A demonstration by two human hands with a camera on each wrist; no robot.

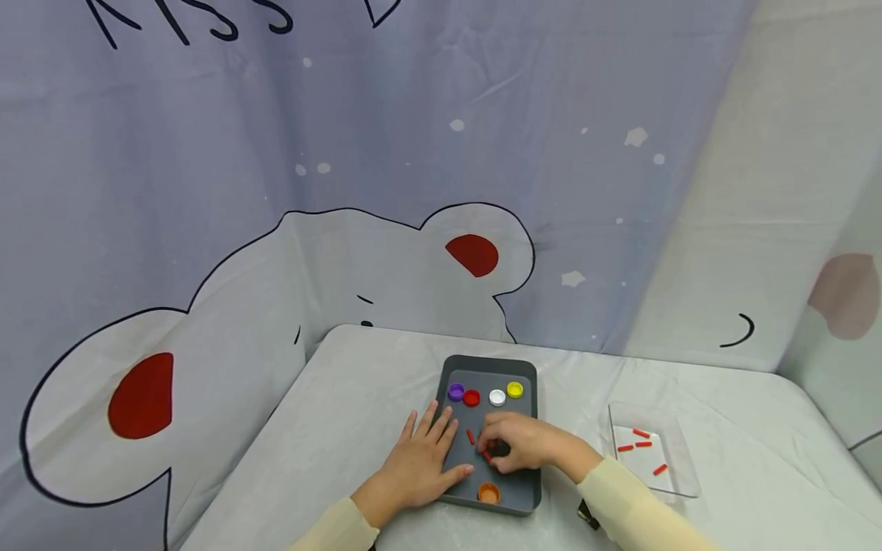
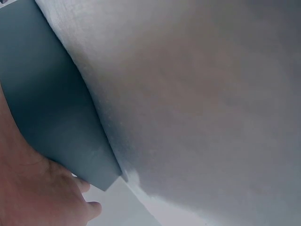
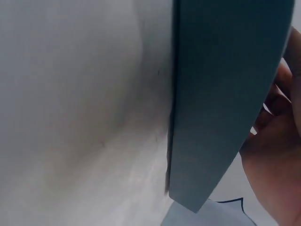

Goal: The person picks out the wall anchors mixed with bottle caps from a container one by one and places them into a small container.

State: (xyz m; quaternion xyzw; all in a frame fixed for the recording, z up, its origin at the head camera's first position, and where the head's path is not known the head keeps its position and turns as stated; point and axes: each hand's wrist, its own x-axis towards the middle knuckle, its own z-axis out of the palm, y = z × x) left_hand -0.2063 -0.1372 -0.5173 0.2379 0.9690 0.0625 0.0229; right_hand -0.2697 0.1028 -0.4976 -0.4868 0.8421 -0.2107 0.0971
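A dark grey tray lies on the white-covered table. My left hand rests over its left edge with fingers spread. Over the tray's right half, my right hand pinches a small red stick between thumb and fingers, low over the tray floor. Just left of it lies another red stick. Purple, red, white and yellow round caps sit near the far end. An orange cap sits near the front. Both wrist views show the tray's outer wall and part of each hand.
To the right stands a clear plastic box with several red sticks inside. A small dark object shows by the right sleeve. A printed cloth hangs behind the table.
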